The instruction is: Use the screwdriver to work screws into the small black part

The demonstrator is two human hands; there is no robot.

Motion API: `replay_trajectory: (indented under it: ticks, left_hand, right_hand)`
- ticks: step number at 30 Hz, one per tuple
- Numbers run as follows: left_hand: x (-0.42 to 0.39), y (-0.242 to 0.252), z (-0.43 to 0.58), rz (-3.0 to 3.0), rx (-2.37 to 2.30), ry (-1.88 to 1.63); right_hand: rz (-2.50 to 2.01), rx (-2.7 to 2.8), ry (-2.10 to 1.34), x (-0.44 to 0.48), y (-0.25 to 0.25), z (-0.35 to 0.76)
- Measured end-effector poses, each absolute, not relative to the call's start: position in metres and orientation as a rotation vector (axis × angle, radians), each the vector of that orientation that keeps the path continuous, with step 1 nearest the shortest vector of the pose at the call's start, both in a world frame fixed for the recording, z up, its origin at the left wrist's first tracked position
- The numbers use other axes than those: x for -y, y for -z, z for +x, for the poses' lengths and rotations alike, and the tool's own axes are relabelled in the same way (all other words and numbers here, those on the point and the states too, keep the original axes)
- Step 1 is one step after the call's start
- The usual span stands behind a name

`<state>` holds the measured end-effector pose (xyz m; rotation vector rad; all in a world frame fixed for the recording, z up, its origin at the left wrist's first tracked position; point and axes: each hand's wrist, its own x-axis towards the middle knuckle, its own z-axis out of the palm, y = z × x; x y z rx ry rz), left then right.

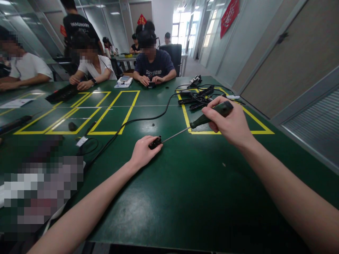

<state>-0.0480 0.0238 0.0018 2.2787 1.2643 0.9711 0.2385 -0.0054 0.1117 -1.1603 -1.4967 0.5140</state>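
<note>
My left hand (143, 151) rests on the green table (185, 190) and pinches a small black part (155, 142) at its fingertips. My right hand (228, 121) is wrapped round the dark green handle of a screwdriver (209, 117). Its thin metal shaft slants down to the left and its tip meets the small black part. A black cable (137, 120) runs across the table from behind the part toward the far right.
A pile of black parts and cables (197, 98) lies in a yellow-taped box at the far right. More yellow tape boxes (106, 113) mark the table's left half. Several people sit at the far side. A blurred patch covers the near left.
</note>
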Motion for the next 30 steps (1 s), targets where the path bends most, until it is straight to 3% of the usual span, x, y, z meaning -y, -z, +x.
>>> replay_trajectory:
  ticks: [20, 30]
  left_hand:
    - [-0.029, -0.001, -0.05, 2.055, -1.213, -0.944]
    - [-0.03, 0.001, -0.049, 1.937, -1.17, -0.918]
  right_hand:
    - [-1.164, 1.431, -0.674, 0.012, -0.12, 0.23]
    - [-1.183, 1.45, -0.567, 0.013, -0.119, 0.232]
